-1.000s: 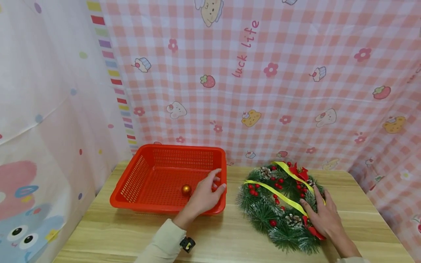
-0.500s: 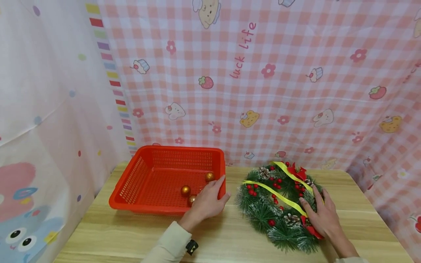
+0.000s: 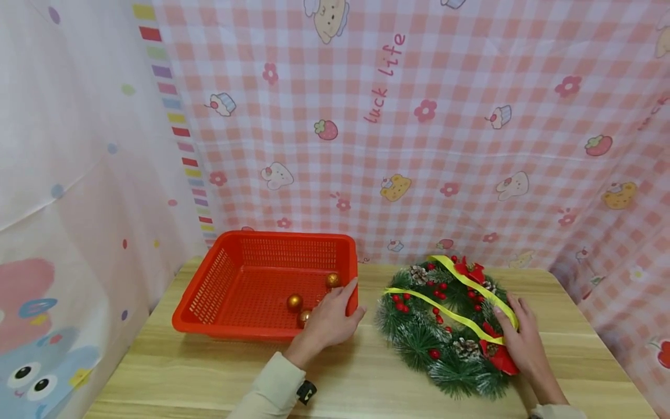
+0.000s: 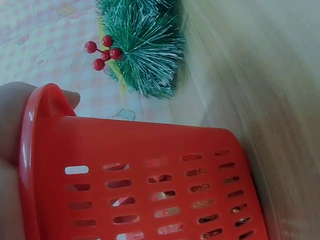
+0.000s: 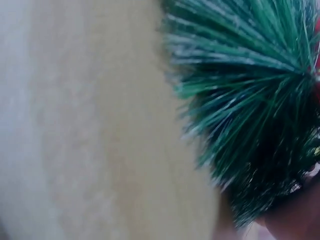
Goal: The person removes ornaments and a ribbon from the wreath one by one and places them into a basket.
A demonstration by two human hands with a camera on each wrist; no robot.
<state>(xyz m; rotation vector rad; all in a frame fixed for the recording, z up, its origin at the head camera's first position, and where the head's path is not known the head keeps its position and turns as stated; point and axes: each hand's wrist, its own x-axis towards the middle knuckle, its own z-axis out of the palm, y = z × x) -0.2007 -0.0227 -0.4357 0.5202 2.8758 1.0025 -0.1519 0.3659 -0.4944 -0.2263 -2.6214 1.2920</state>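
In the head view my left hand (image 3: 328, 320) grips the right rim of a red plastic basket (image 3: 262, 333), its thumb outside and its fingers over the inner side. Gold ball ornaments lie in the basket: one ball (image 3: 295, 302) near the middle, another ball (image 3: 332, 280) by the right wall, a third partly behind my hand. The left wrist view shows the slotted basket wall (image 4: 125, 145) close up. My right hand (image 3: 525, 343) holds the right side of a green Christmas wreath (image 3: 413, 343), thumb on top by a yellow ribbon (image 3: 437, 304); most of its fingers are hidden.
Basket and wreath stand side by side on a wooden table (image 3: 366, 384), with a narrow strip of tabletop between them. A pink checked cloth (image 3: 460, 134) hangs behind, and a white patterned cloth (image 3: 94, 174) on the left.
My left hand has come down onto the basket's right rim, baring more gold balls. My right hand has slid from the wreath's top to its right side, shifting the ribbon's end.
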